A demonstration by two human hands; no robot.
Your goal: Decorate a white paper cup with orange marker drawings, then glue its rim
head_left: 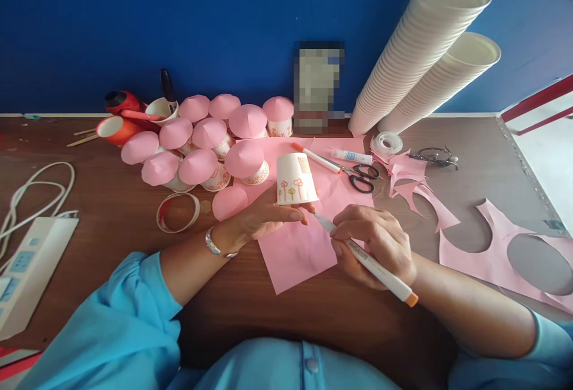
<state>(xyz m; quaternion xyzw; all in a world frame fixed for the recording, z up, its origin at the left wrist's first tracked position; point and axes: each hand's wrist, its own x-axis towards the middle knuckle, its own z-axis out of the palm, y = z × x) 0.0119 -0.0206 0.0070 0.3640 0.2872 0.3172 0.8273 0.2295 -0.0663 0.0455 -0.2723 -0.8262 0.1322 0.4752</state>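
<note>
My left hand (pixel 274 218) holds an upside-down white paper cup (pixel 292 184) from below, its fingers partly hidden behind and under the cup. Flowers in orange and yellow are drawn along the cup's lower side, with a patterned window near the top right. In my right hand (pixel 373 240) is a white marker (pixel 380 270) with an orange end; its tip points at the cup's lower rim. Whether the tip touches the cup I cannot tell. Beneath both hands lies pink paper (pixel 299 258).
Several cups with pink cone roofs (pixel 244 160) stand at back left. Scissors (pixel 363 178), an orange marker (pixel 316 158), a glue stick (pixel 352 156) and clear tape (pixel 387 144) lie behind my hands. Tall cup stacks (pixel 421 49) lean right, near paper scraps (pixel 474 249). A power strip (pixel 40 270) sits left.
</note>
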